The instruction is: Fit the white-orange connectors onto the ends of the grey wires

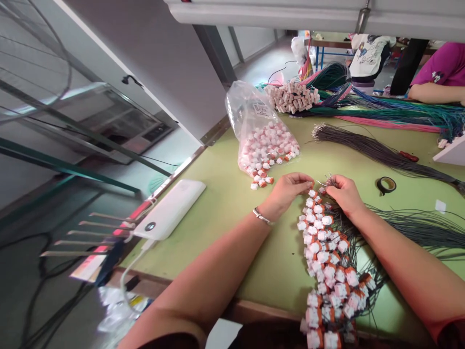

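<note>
On the pale green worktable (225, 203), the left hand (286, 191) and the right hand (343, 194) meet just above centre, fingertips drawn together. The left hand pinches a small white-and-orange plastic connector (311, 185); the right hand pinches the thin bare ends of dark grey wires (325, 181) right beside it, hands almost touching. From the hands toward 6 o'clock runs a long row of white-and-orange connectors already on wires (325, 261), with the dark grey wire bundle (417, 228) fanning out toward 3 o'clock under the right forearm. At 11 o'clock from the hands lies a clear plastic bag of loose white-and-orange connectors (261, 135), a few spilled at its mouth. A white power bank (170, 208) lies at 9 o'clock near the table edge. A roll of black tape (385, 184) sits at 3 o'clock, and coloured wire bundles (381, 114) lie at 1 o'clock, where another person's arm (434, 92) rests.
</note>
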Demonstrator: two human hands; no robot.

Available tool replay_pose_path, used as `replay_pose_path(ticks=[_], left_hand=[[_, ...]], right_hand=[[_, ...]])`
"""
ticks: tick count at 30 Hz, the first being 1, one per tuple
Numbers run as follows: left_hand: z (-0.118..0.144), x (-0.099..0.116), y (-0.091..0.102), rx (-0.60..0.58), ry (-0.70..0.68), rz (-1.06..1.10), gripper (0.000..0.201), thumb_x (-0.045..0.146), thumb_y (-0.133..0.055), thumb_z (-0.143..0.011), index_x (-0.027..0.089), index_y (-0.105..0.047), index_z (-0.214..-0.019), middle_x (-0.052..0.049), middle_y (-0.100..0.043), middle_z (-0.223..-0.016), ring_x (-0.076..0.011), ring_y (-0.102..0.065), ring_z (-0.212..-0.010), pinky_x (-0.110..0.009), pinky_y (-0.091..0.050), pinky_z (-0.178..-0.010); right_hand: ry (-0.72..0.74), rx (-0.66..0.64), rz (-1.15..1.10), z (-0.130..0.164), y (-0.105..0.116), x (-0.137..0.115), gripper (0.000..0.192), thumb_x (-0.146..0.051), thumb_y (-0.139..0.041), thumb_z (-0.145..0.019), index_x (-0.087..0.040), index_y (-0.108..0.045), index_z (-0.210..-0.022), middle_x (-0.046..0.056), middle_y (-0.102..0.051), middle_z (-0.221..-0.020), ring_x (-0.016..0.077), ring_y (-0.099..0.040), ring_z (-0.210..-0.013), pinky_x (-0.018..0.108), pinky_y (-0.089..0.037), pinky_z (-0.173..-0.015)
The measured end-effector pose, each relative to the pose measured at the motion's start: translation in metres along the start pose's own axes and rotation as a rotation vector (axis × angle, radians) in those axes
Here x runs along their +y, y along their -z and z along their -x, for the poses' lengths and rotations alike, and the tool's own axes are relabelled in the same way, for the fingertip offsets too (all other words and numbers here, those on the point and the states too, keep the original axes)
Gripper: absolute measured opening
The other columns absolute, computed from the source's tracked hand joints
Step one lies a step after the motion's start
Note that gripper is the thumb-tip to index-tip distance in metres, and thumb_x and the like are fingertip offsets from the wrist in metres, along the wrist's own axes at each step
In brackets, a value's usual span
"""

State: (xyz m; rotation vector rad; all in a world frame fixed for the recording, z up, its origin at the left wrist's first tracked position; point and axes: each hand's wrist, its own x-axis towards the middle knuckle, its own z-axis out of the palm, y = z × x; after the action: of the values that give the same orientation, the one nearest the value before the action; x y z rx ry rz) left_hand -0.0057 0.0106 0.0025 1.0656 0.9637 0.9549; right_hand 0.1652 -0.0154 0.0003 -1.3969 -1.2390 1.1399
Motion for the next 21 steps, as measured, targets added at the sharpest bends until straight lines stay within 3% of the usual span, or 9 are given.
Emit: replay_pose_path(ticks=[4, 10, 15, 18, 21], left_hand=[[0.0001, -0.0004, -0.0052, -0.004, -0.016, -0.075, 0.017, 0.021, -0.074, -0.064, 0.013, -0.074, -0.079, -0.004, -0.07, -0.074, -0.0117, -0.058, -0.067, -0.027, -0.045, -0.07], [0.0065, 0.0003, -0.0065, -0.01, -0.061, -0.115, 0.014, 0.024, -0.073, -0.067, 0.014, -0.073, -0.077, -0.004, -0.07, -0.075, -0.0129, -0.059, -0.069, -0.027, -0.045, -0.07], [0.0067, -0.0029, -0.0087, 0.019, -0.115, -0.2, 0.01, 0.023, -0.071, -0.069, 0.014, -0.072, -0.074, -0.004, -0.07, -0.074, -0.013, -0.059, -0.069, -0.027, -0.045, -0.069], [0.0069, -0.0042, -0.0078, -0.023, -0.072, -0.1, 0.011, 0.023, -0.072, -0.07, 0.013, -0.073, -0.076, -0.006, -0.071, -0.077, -0.0137, -0.061, -0.072, -0.028, -0.047, -0.073], [0.0074, -0.0034, -0.0043, -0.057, 0.023, 0.136, 0.018, 0.021, -0.074, -0.069, 0.014, -0.073, -0.085, -0.005, -0.072, -0.08, -0.0127, -0.063, -0.073, -0.027, -0.048, -0.075]], right_hand=[[0.069, 0.002, 0.142, -0.0011, -0.0009, 0.0031, 0.01, -0.028, -0.056, -0.058, -0.019, -0.051, -0.061, -0.005, -0.048, -0.054, 0.0105, -0.041, -0.052, 0.024, -0.033, -0.05], [0.216, 0.116, 0.41, 0.0019, -0.0019, 0.0039, 0.007, -0.026, -0.056, -0.063, -0.02, -0.051, -0.063, -0.004, -0.05, -0.055, 0.0118, -0.042, -0.054, 0.025, -0.034, -0.054], [0.17, 0.057, 0.316, 0.0049, -0.0023, -0.0008, 0.012, -0.03, -0.055, -0.065, -0.019, -0.057, -0.067, -0.004, -0.051, -0.055, 0.0117, -0.042, -0.053, 0.025, -0.035, -0.053], [0.113, 0.02, 0.275, 0.0045, -0.0025, -0.0025, 0.014, -0.031, -0.055, -0.064, -0.018, -0.057, -0.062, -0.003, -0.05, -0.053, 0.0113, -0.041, -0.052, 0.025, -0.034, -0.051], [0.106, 0.05, 0.261, 0.0038, -0.0019, -0.0041, 0.013, -0.031, -0.053, -0.064, -0.019, -0.053, -0.058, -0.004, -0.047, -0.051, 0.0109, -0.039, -0.051, 0.024, -0.033, -0.05]])
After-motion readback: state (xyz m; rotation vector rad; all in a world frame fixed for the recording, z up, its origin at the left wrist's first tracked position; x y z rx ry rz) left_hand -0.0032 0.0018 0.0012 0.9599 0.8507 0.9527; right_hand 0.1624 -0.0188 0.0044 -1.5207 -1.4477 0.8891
